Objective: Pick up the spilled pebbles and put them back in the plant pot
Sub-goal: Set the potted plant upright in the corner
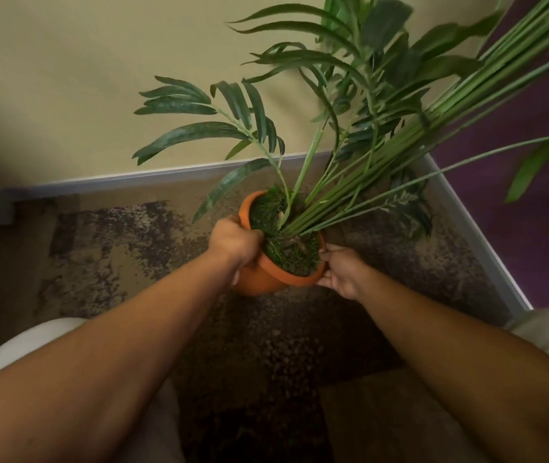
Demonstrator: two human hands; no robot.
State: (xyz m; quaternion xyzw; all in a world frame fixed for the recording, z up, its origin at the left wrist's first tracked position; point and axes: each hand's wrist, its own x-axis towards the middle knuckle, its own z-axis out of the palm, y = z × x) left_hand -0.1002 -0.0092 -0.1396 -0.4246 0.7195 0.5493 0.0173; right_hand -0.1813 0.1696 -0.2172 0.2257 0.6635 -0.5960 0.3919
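An orange plant pot point(259, 279) sits tilted toward me in the corner of the room, with green moss-like filling and long green stems leaning up to the right. My left hand point(233, 243) grips the pot's left rim, fingers curled over the edge. My right hand point(341, 274) holds the right rim from outside, thumb on the edge. Small brown pebbles point(283, 349) lie scattered on the patterned floor between my arms, below the pot. No pebble shows in either hand.
A beige wall with a grey skirting board point(132, 178) runs behind the pot; a purple wall point(517, 195) meets it on the right. Palm leaves point(199, 128) spread over the pot's left. My light-trousered knees point(32, 342) flank the floor area.
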